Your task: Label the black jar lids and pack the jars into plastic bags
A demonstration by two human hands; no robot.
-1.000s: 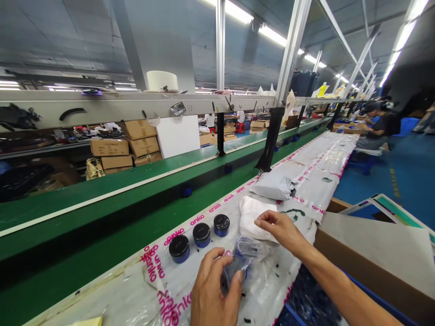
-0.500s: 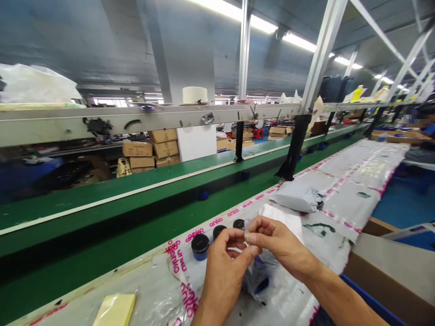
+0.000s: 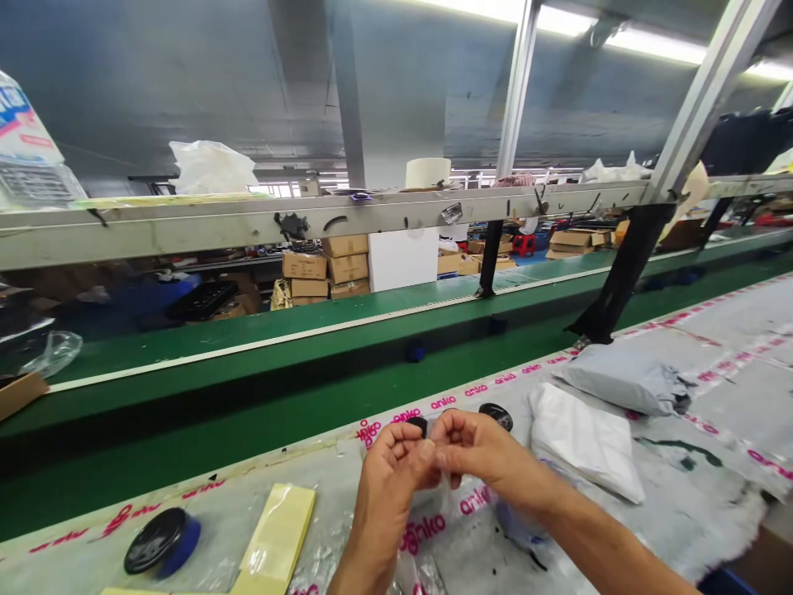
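My left hand (image 3: 390, 475) and my right hand (image 3: 489, 450) meet above the plastic-covered bench, thumbs and fingertips pinched together. Between them seems to be a thin clear plastic bag, mostly hidden by the fingers. Just behind the fingertips a black round lid (image 3: 416, 425) shows in part. Another black-lidded container (image 3: 496, 416) is beyond my right hand. Under my right forearm lies something blue in clear plastic (image 3: 520, 525), partly covered. At the lower left, a blue container with a black lid (image 3: 159, 539) rests tilted near yellow slips (image 3: 278, 529).
A stack of white plastic bags (image 3: 582, 442) lies right of my hands, with a grey parcel (image 3: 625, 380) behind it. Beyond the bench runs a green conveyor (image 3: 322, 355). A metal rail (image 3: 384, 213) crosses above it, and a black-wrapped post (image 3: 632, 273) stands at the right.
The view has swung left, bringing the lower-left container into sight. Both hands remain pinched together and now cover more of the lidded containers behind them.
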